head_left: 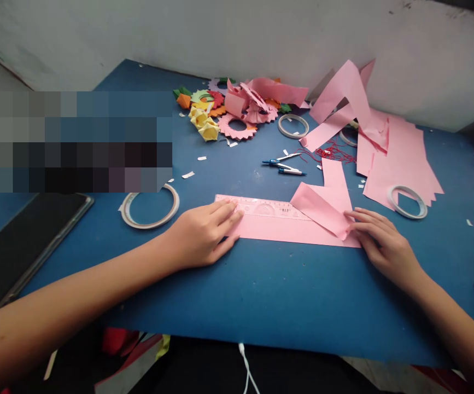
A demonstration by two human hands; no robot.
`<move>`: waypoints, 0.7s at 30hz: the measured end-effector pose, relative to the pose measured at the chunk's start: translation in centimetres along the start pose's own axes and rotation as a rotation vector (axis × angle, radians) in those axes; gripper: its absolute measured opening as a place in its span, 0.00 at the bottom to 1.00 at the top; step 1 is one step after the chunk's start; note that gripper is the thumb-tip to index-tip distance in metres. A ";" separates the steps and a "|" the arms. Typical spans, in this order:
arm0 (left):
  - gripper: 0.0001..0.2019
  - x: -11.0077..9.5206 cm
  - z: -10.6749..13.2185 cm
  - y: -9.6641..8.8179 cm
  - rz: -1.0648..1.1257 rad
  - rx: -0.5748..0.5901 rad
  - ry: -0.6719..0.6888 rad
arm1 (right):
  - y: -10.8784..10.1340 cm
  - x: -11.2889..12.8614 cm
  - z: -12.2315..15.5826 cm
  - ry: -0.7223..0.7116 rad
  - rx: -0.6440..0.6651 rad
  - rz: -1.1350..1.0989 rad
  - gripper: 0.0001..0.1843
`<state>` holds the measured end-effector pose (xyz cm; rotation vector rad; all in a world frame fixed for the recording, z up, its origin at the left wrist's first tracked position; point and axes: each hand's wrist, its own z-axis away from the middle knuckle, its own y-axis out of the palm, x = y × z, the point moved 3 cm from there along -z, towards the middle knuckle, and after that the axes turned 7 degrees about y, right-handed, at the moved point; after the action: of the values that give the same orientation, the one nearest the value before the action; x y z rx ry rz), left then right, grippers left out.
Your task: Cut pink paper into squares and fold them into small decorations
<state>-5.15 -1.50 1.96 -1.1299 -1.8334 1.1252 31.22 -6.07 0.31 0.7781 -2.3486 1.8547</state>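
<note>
A clear plastic ruler [266,208] lies flat along a strip of pink paper [286,232]. My left hand [204,230] rests on the left end of the ruler and paper, fingers stretched out over the ruler and thumb near the paper's lower edge. At the strip's right end, my right hand [384,246] pinches a torn-up flap of the same paper [321,210] between thumb and fingers. The flap folds over the right end of the ruler and partly covers it. Another piece of the pink sheet [335,175] sticks up behind it.
Tape rolls [150,208], [407,202] sit on both sides of the blue table [240,295]. Behind are a compass [280,162], red thread [331,153], pink sheets [401,158] and paper flowers [208,117]. A dark phone-like device [27,246] lies left.
</note>
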 end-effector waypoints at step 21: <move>0.16 0.1 0.1 -0.1 -0.002 0.000 0.001 | -3.1 -3.8 2.9 0.117 -0.071 0.159 0.08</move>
<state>-5.28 -1.47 2.01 -1.1286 -1.8333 1.1226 36.58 -7.89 0.95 0.4751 -2.4505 1.8069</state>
